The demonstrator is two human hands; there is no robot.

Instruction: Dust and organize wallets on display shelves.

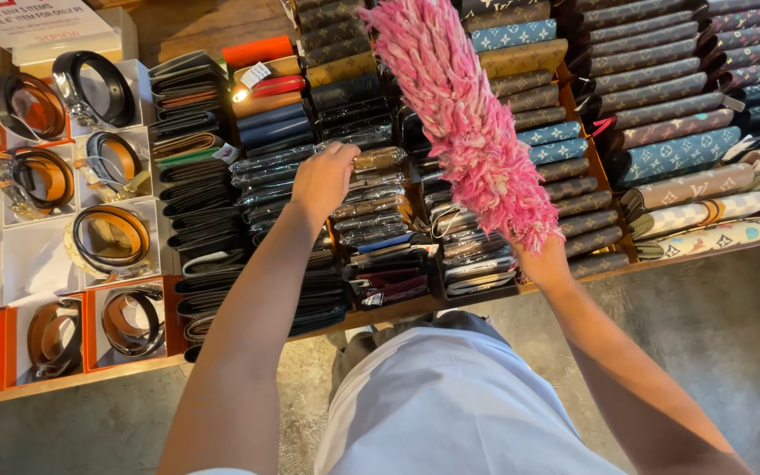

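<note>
Nearest us, our white shirt (pixel 450 413), then our right hand (pixel 543 262) clamped on the pink duster (pixel 468 123) angled far over the wallet rows (pixel 371 220), left hand (pixel 320 176) resting fingers-down on wrapped wallets; light, row-by-row strokes would serve best.

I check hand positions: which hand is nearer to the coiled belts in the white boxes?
Left. The left hand rests on wrapped wallets just right of the belts; the right hand, holding the pink duster, is farther right.

Wooden display table (pixel 90 380); rows of upright wallets (pixel 371 211) at centre; coiled belts in boxes (pixel 112 237) left of them; patterned wallets (pixel 661 88) to their right.
</note>
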